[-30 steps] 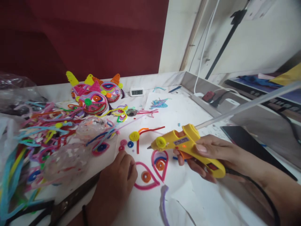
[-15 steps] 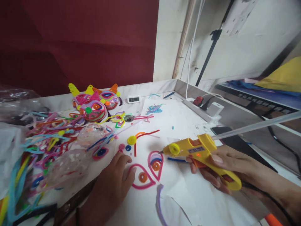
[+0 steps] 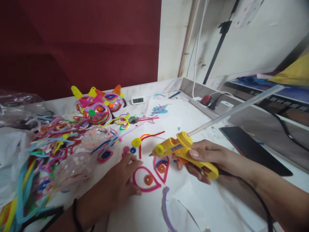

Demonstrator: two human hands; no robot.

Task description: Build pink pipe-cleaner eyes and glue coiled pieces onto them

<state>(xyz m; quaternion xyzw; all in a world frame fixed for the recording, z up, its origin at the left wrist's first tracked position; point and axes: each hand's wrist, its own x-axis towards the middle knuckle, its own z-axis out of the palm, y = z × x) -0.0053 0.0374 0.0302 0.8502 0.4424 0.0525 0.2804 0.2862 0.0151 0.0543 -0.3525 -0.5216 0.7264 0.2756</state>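
Craft workspace | glue gun (image 3: 180, 146) above paper (image 3: 149, 206) | pipe cleaners (image 3: 54, 127) left of gun | power strip (image 3: 198, 102) beyond gun, to right

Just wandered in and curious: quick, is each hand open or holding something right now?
Left hand: open, beside the larger pink pipe-cleaner teardrop; nothing visible in its grip.
Right hand: closed around the yellow hot glue gun.

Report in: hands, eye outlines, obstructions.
Right hand gripping yellow glue gun. Left hand open beside larger pink eye outline. Possible snag: purple strip near its tip.
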